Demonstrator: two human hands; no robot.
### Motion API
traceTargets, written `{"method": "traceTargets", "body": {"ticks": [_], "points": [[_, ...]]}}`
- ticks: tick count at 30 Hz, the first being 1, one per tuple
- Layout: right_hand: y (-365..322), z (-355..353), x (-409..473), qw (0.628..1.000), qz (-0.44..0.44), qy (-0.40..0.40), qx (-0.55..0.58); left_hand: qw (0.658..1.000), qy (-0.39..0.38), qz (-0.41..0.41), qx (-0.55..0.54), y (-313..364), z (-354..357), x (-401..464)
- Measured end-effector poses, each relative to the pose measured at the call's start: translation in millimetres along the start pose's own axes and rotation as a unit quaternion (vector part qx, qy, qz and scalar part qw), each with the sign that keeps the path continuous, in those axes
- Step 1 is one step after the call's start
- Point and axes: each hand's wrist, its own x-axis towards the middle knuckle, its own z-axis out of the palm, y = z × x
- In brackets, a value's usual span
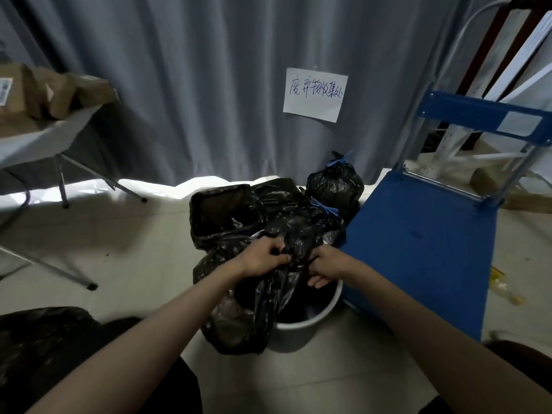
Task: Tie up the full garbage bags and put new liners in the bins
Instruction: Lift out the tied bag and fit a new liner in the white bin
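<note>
Curtain (209, 85): grey folds fill the far wall, with a handwritten paper sign (315, 95) pinned right of centre.
Cart (424, 249): a blue platform trolley stands on the floor at right, its near-left corner just beside the bin.
Bench (44, 135): a white folding bench at far left carries brown cardboard (44, 97).
Tied bags: one knotted black bag (334, 183) with a blue drawstring sits far, against the curtain; another bin lined in black (222, 207) is left of it.
Bag in hand (239, 309): black plastic, bunched and draped over the left rim of the white bin (301, 330) in the near centre.
Handling: the film looks thin, soft and slippery; by my guess it is light but tears easily, so gather it at the neck or by the drawstring, not the belly.
Left hand (264, 259): closed, pinching a gather of the bag's top.
Right hand (327, 265): fingers curled around the plastic just beside it, above the bin mouth.
</note>
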Motion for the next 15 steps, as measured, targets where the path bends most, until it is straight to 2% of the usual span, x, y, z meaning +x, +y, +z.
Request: {"method": "traceTargets", "body": {"ticks": [3, 5, 7, 11, 15], "points": [[15.5, -11.7, -0.5, 0.997, 0.002, 0.073, -0.031, 1.0, -0.029, -0.004, 0.007, -6.0, 24.0, 9.9], [19.2, -15.1, -1.8, 0.988, -0.029, 0.142, -0.046, 0.999, -0.045, -0.005, 0.008, -5.3, 31.9, 15.4], [20.9, -14.8, -2.4, 0.981, -0.071, 0.177, -0.02, 0.998, -0.048, -0.017, -0.031, -1.1, 36.7, 19.9], [23.8, -8.6, -1.6, 0.983, -0.103, 0.145, 0.052, 0.987, -0.007, -0.074, -0.142, 12.2, 29.5, 24.6], [24.9, -5.9, 11.5, 0.991, -0.072, 0.071, 0.093, 0.986, 0.001, -0.076, -0.149, 20.6, 17.8, 27.5]]}}
